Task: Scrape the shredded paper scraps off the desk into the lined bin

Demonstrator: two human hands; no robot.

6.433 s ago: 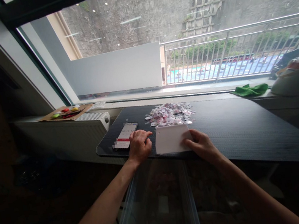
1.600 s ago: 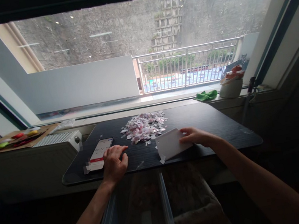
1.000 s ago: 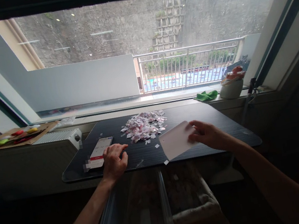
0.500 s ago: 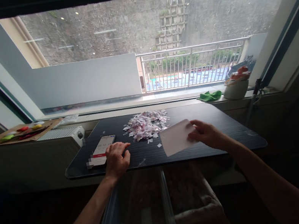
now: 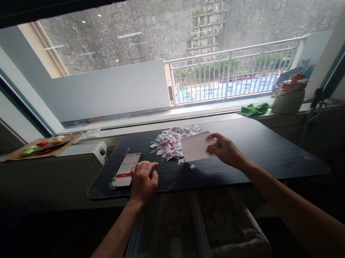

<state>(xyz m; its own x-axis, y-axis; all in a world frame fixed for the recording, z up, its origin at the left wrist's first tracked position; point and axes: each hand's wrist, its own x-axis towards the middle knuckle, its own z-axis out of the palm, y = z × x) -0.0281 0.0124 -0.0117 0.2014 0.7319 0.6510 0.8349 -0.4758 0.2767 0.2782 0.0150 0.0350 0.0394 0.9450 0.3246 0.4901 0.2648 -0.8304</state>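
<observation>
My right hand (image 5: 224, 148) grips the right edge of a pale flat card (image 5: 195, 146), thumb in front and fingers behind. The card is tilted up over the dark table (image 5: 250, 151), its left end against or just in front of a heap of small paper scraps (image 5: 170, 142); whether they touch I cannot tell. One loose scrap (image 5: 192, 166) lies just below the card. My left hand (image 5: 144, 177) rests on the table with its fingers stretched out, holding nothing. Beside it lies a phone (image 5: 126, 169) with a timer on its screen, partly covered by that hand.
A radiator (image 5: 84, 150) stands left of the table. On the sill are a cardboard sheet (image 5: 10, 154) with colourful items, a green cloth (image 5: 253, 109) and a whitish pot (image 5: 289, 102). Under the table's front edge is a clear plastic bin (image 5: 169, 245).
My right hand has moved the card away from me, closer to the paper heap, and raised its lower edge. The whole view has shifted slightly. My left hand stays by the phone.
</observation>
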